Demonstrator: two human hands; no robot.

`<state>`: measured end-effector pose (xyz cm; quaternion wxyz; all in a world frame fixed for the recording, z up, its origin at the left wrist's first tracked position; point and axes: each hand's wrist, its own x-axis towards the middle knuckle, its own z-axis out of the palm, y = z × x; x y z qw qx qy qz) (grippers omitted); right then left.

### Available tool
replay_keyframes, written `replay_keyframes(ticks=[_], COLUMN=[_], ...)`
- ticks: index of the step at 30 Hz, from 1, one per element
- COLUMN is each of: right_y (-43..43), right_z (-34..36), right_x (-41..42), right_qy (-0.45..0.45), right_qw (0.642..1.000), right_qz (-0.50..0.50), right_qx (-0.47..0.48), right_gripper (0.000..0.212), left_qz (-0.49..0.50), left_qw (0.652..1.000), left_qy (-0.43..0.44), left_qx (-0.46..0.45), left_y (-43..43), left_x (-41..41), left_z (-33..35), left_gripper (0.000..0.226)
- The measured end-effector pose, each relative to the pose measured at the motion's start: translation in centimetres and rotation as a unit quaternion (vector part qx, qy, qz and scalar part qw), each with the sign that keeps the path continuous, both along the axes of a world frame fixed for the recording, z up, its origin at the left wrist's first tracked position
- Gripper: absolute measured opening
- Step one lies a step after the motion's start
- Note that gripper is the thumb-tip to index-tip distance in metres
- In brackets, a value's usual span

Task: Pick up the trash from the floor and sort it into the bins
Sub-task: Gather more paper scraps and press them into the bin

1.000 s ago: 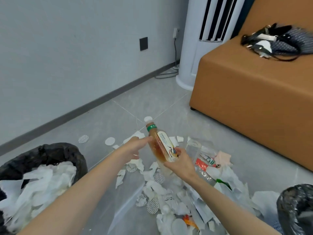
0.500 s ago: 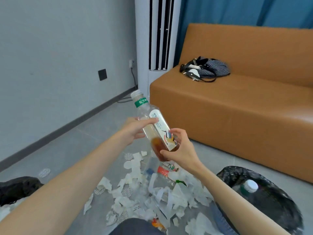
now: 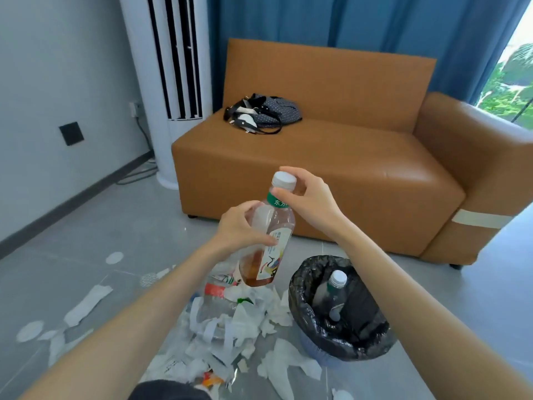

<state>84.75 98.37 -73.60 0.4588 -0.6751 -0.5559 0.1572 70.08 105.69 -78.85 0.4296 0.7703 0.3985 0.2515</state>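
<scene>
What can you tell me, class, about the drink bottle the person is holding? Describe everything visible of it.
The bottle is clear plastic with a white screw cap, a green neck band and a pale printed label down one side. A little amber liquid sits in its bottom. It is held off the floor, nearly upright, top tilted slightly right, above the paper scraps and left of the black-lined bin. The left hand grips its middle; the right hand pinches the cap, which is on.
</scene>
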Motion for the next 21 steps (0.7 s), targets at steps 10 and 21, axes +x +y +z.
replay_keyframes(ticks=[10,21], right_y=[-4.2,-7.3], right_z=[-2.5,-10.8], right_x=[4.2,7.5], right_qy=[-0.071,-0.177], right_qw=[0.990,0.951], right_qz=[-0.116,-0.200], right_qx=[-0.026,-0.156], right_gripper=[0.037,0.035], left_qz=[-0.071,-0.102], left_qw=[0.993,0.978], left_qy=[0.080,0.174], left_qx=[-0.044,0.054], left_y=[-3.7,-5.9], left_x=[3.4,3.6], left_z=[-3.2,-5.5], left_gripper=[0.079,0.050])
